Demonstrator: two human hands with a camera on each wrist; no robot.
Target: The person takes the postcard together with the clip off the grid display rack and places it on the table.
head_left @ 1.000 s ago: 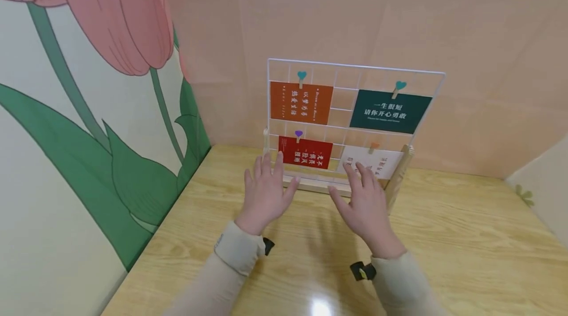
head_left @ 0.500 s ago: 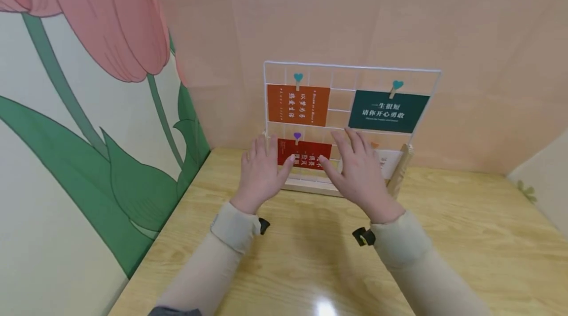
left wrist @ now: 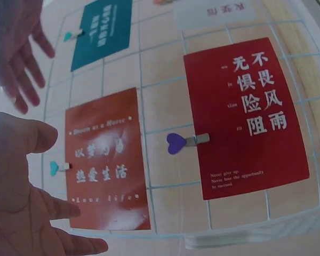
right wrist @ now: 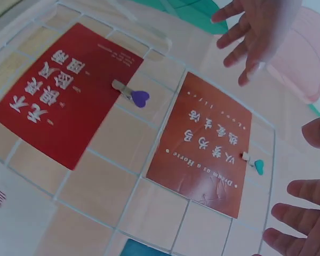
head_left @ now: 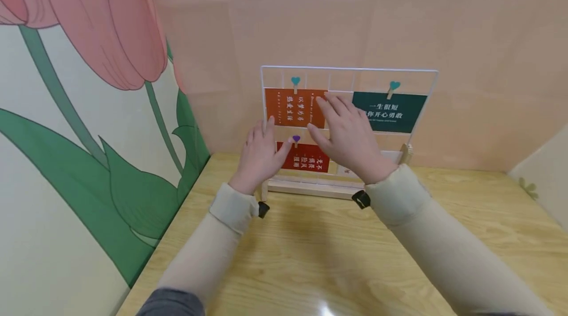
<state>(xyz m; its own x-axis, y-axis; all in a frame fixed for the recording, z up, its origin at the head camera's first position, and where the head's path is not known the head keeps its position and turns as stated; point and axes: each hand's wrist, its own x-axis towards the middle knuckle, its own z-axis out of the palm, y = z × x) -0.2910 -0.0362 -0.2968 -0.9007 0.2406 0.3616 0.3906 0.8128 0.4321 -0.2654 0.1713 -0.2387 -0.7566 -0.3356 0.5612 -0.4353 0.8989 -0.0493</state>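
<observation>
Here, left hand (head_left: 259, 158): fingers were spread, mid-frame.
Right hand (head_left: 350, 131): likewise spread.
Wire rack (head_left: 350, 68): seemed reached for; next probably needed a grip.

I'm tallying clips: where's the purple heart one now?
In the head view, the purple heart clip holds the top of the red card, lower left on the wire grid, below the orange card, beside the left hand.

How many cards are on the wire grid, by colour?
Orange card: 1
Red card: 1
Dark green card: 1
White card: 1
Total: 4
</observation>
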